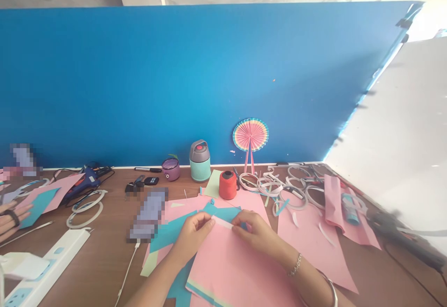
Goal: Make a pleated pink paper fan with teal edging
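Note:
Both hands are at the far edge of a pink paper sheet (pixel 240 265), which lies over other paper in front of me. My left hand (pixel 197 232) pinches the sheet's upper left corner between thumb and fingers. My right hand (pixel 256 232) is closed at the same edge further right, thumb and index finger pressed together on it. A narrow pale strip (pixel 222 222) runs along that edge between them; whether it is a fold or tape, I cannot tell. Blue and yellow bands border the sheet's lower left edge. Under it are blue paper (pixel 172 232) and more pink sheets.
Behind the hands stand a red thread spool (pixel 227 186), a teal flask (pixel 200 165), a purple cup (pixel 171 169) and a round pleated paper fan (pixel 250 135). Tape rolls (pixel 270 186) crowd the right. On the left are a power strip (pixel 52 269), a glue gun (pixel 84 180) and another person's hand (pixel 12 221).

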Available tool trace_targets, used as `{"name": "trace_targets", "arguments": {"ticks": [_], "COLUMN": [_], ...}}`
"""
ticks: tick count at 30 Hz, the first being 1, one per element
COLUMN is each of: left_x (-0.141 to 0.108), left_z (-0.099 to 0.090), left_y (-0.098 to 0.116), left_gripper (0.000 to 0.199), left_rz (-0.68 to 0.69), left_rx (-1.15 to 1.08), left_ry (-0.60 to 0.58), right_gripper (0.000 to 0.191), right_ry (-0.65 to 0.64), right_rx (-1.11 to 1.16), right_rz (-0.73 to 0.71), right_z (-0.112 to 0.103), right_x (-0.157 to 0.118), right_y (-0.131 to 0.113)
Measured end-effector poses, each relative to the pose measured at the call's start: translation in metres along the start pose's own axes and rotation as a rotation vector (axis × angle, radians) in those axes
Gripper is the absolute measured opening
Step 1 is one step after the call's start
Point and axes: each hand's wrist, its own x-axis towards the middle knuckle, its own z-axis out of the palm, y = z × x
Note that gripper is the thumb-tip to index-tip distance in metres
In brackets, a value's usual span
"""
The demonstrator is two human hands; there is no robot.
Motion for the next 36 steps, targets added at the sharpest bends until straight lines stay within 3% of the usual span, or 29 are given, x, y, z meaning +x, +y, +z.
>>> {"name": "trace_targets", "arguments": {"ticks": [10,19,22,29,36], "left_x": [0.001,-0.001,-0.001,-0.001,-0.002], "left_z": [0.001,0.003,0.004,0.009,0.015], "left_y": [-0.001,-0.005,-0.003,-0.005,-0.01], "left_gripper": [0.023,0.04,0.03,0.025,0.022], "left_rz": [0.032,-0.053,-0.053,-0.066,0.003], "left_rx": [0.001,-0.081,-0.075,-0.056,0.03], "left_ry": [-0.002,-0.061,-0.046,0.034,0.07], "right_gripper": [0.023,0.015,0.016,0.012,0.018], "right_ry": [-0.028,0.057,0.067,0.328,0.307], "right_rx": [-0.014,-0.036,-0.053,-0.289,-0.404], "right_rz": [-0.008,-0.079,-0.085,-0.294,-0.302], "right_z": [0.005,0.014,0.015,0.022,0.031], "right_x": [-0.002,-0.002,-0.002,-0.001,0.0], "right_y": [-0.005,-0.018,-0.017,-0.016,-0.019]}}
